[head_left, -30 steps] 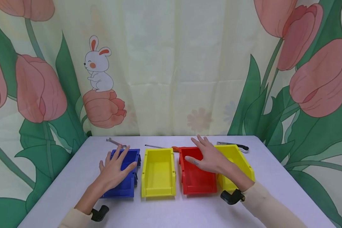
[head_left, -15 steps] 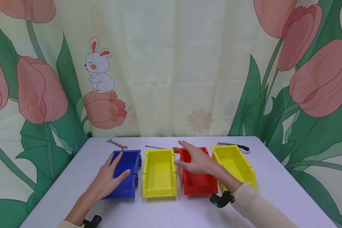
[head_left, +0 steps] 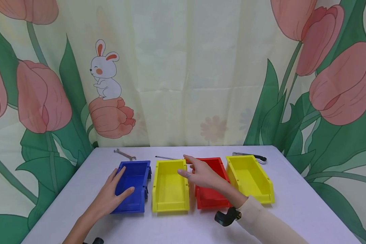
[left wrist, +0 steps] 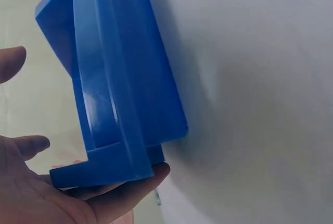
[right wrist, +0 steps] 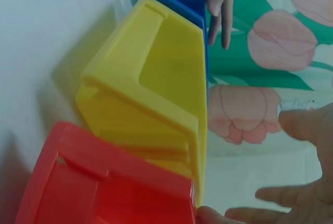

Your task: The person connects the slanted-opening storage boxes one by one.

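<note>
My left hand is at the left side of a blue bin. In the left wrist view, its fingers lie along the bin's outer wall, and the thumb stands apart from it. My right hand hovers over the left edge of a red bin, reaching toward the middle yellow bin. Its fingers are loosely extended and hold nothing. Behind these bins lies a screwdriver, its metal shaft showing; my right hand mostly hides its handle.
Another yellow bin stands at an angle on the right. An open-end wrench lies behind the blue bin. A metal tool with a black handle is at the back right. A printed curtain hangs behind the white table.
My right hand has moved left, from over the red bin toward the gap beside the middle yellow bin. My left hand has drawn back and left to the blue bin's side.
</note>
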`<state>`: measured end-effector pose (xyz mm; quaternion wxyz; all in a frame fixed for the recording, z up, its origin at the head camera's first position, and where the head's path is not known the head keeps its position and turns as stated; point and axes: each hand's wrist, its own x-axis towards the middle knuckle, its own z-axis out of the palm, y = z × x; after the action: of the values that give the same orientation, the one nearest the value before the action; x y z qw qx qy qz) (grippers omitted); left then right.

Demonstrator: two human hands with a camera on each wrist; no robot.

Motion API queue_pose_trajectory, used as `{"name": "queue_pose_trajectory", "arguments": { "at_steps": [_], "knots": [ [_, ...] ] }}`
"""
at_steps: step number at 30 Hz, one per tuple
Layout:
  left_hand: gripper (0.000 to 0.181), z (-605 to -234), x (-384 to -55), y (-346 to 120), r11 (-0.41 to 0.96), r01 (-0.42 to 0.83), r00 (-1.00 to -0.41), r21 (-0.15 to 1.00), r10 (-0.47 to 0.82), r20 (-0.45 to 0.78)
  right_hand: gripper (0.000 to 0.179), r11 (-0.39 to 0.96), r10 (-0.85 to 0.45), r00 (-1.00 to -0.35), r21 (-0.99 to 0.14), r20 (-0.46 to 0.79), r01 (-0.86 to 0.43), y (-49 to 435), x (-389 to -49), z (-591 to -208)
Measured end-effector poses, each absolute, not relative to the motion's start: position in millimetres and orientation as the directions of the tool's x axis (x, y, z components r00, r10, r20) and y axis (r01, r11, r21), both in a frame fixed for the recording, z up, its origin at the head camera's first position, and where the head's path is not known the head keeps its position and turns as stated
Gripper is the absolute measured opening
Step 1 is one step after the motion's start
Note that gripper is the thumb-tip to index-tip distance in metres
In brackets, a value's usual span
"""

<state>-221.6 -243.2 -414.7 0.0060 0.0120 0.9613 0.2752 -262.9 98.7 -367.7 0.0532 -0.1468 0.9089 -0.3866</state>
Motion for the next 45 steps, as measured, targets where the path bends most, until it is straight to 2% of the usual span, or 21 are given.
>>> {"name": "queue_pose_trajectory", "arguments": {
  "at_steps": [6,11,21,26,30,38,45],
  "knots": [
    [0.104,-420,-220,-246,0.845,0.003,-1.0,0.535,0.014,-0.017,0.086,0.658,-0.218,-0.975,-0.744,-0.043,-0.115,83,-260,-369],
    [0.108,-423,-219,-247,0.843,-0.003,-0.999,0.537,0.016,-0.031,0.088,0.683,-0.191,-0.98,-0.725,-0.062,-0.087,72,-256,-374],
    [0.118,-426,-215,-248,0.817,-0.006,-0.999,0.577,0.023,-0.043,0.072,0.552,-0.198,-0.978,-0.832,-0.061,-0.059,55,-255,-389],
    [0.124,-427,-215,-249,0.797,-0.003,-0.999,0.604,0.031,-0.045,0.069,0.558,-0.153,-0.984,-0.83,-0.092,-0.009,50,-257,-392],
    [0.131,-427,-215,-251,0.787,-0.008,-0.998,0.617,0.032,-0.054,0.073,0.568,-0.109,-0.986,-0.822,-0.128,0.044,47,-259,-394],
    [0.136,-427,-217,-254,0.778,-0.021,-0.997,0.628,0.029,-0.069,0.098,0.539,-0.077,-0.976,-0.832,-0.204,0.132,47,-262,-395],
    [0.137,-426,-218,-253,0.776,-0.027,-0.997,0.63,0.027,-0.077,0.098,0.548,-0.06,-0.975,-0.823,-0.215,0.148,49,-261,-393]
  ]
}}
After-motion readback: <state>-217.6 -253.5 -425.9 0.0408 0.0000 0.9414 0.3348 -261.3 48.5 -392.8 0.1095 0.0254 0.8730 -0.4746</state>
